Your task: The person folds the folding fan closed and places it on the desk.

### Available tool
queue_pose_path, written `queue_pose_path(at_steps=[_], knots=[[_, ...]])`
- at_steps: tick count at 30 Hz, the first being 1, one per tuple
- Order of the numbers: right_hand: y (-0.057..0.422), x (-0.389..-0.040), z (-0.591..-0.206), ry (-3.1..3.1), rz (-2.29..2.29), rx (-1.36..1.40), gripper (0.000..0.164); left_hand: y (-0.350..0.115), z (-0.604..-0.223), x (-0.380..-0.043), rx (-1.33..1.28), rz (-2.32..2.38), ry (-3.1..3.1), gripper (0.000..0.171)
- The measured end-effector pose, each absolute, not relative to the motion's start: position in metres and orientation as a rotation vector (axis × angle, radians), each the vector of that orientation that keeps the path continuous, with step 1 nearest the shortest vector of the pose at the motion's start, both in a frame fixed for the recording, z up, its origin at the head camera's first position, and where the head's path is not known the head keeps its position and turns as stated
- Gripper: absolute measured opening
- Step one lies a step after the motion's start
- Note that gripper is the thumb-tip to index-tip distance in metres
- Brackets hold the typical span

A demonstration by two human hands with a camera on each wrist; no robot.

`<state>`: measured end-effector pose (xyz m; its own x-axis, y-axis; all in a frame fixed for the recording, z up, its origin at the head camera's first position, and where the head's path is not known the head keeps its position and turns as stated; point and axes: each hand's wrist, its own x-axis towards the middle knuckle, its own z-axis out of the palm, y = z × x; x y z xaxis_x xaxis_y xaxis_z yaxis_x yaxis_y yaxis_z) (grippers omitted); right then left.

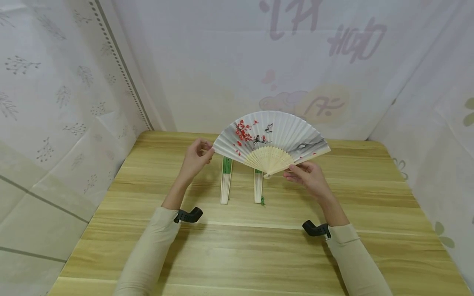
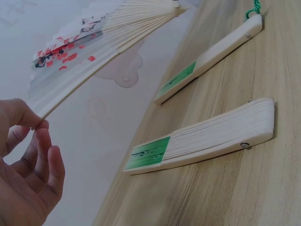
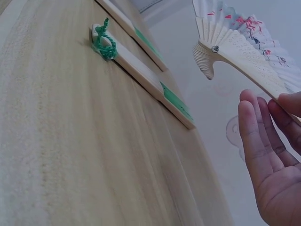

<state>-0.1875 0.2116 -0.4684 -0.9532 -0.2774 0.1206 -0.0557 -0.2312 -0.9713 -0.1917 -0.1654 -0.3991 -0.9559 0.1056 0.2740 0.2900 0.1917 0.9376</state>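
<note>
A white folding fan [image 1: 274, 135], painted with red blossoms, birds and grey strokes, is spread wide above the table between both hands. At its left outer corner, my left hand [image 1: 196, 158] pinches the edge between thumb and forefinger. My right hand [image 1: 309, 176] holds the right outer rib between thumb and fingers, not far from the pivot. Below it on the table lie two folded fans with green sections: the left folded fan [image 1: 225, 185] and the right folded fan [image 1: 258, 187], which has a green cord [image 3: 106, 42] at its pivot end. The spread fan hides their far ends in the head view.
The wooden table [image 1: 237, 255] runs back to a pale printed curtain [image 1: 207, 61]. More patterned cloth [image 1: 55, 102] hangs along the left side. Black wrist cameras stick out from both sleeves, over the table.
</note>
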Motion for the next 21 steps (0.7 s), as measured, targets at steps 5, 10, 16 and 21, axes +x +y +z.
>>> queue_pose_path(at_steps=[5,10,16,21], knots=[[0.213,-0.188,-0.469,1.872,-2.291,-0.409,0.027,-0.167,-0.411,-0.201,-0.374,-1.904,-2.281,0.018],[0.214,-0.189,-0.47,1.877,-2.267,-0.412,0.025,-0.17,-0.427,-0.212,-0.361,-1.905,-2.262,0.017],[0.212,-0.187,-0.467,1.898,-2.241,-0.415,0.028,-0.167,-0.424,-0.211,-0.359,-1.858,-2.287,0.016],[0.212,-0.187,-0.465,1.919,-2.208,-0.418,0.029,-0.164,-0.418,-0.21,-0.35,-1.873,-2.287,0.016]])
